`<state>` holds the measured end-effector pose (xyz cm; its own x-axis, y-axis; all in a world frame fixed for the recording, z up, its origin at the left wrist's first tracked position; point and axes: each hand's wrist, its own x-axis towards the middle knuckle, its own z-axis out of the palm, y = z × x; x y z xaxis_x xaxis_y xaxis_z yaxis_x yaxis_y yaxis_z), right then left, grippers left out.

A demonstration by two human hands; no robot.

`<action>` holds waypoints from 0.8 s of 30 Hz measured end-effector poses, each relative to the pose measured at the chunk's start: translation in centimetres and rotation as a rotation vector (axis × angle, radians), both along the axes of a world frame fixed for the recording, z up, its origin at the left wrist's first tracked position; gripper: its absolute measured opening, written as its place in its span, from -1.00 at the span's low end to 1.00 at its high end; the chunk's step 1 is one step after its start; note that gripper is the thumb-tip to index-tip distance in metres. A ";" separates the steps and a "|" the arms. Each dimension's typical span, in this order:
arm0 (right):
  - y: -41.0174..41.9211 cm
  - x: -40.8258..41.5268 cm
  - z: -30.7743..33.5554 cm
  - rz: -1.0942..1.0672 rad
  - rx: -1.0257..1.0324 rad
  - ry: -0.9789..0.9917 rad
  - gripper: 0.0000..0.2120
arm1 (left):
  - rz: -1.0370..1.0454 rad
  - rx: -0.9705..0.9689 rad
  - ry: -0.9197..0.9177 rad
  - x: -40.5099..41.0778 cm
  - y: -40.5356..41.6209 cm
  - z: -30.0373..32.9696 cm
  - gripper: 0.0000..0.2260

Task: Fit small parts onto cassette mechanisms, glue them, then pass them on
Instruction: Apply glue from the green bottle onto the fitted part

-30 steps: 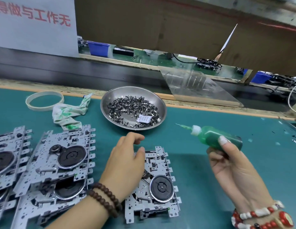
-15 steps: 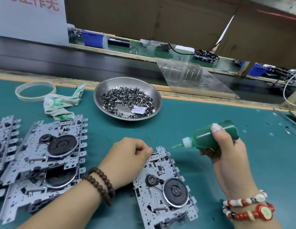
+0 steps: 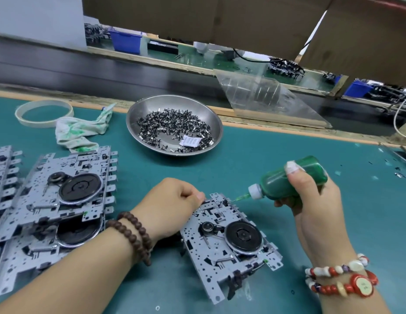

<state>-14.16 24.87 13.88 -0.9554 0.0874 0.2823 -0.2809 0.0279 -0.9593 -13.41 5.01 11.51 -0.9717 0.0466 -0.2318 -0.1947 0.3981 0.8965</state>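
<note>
Glue bottle (image 3: 295, 181) lowered, nozzle touching mechanism (image 3: 229, 241) beside fingers (image 3: 198, 196)

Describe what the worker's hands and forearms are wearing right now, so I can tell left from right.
Both forearms are bare, no sleeves or gloves. The left hand has a double wrap of dark brown round wooden beads at the wrist. The right hand has two red-and-white bead strands at the wrist, one with a round red-rimmed disc.

Right hand (image 3: 310, 200) round green glue bottle (image 3: 292, 180), needle tip at cassette mechanism (image 3: 229, 243) under left hand (image 3: 168, 207)
</note>
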 end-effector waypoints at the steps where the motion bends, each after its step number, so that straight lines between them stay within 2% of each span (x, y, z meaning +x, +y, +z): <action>1: 0.0 0.0 0.0 0.002 0.003 0.002 -0.84 | 0.003 -0.004 0.003 0.0 0.0 0.1 -0.72; 8: -0.1 0.0 0.0 0.006 0.023 0.012 -0.93 | 0.026 -0.007 0.005 0.0 0.0 0.1 -0.76; 24: -0.2 0.0 -0.1 -0.011 0.042 0.028 -0.89 | 0.015 -0.013 -0.010 -0.1 -0.1 0.1 -0.72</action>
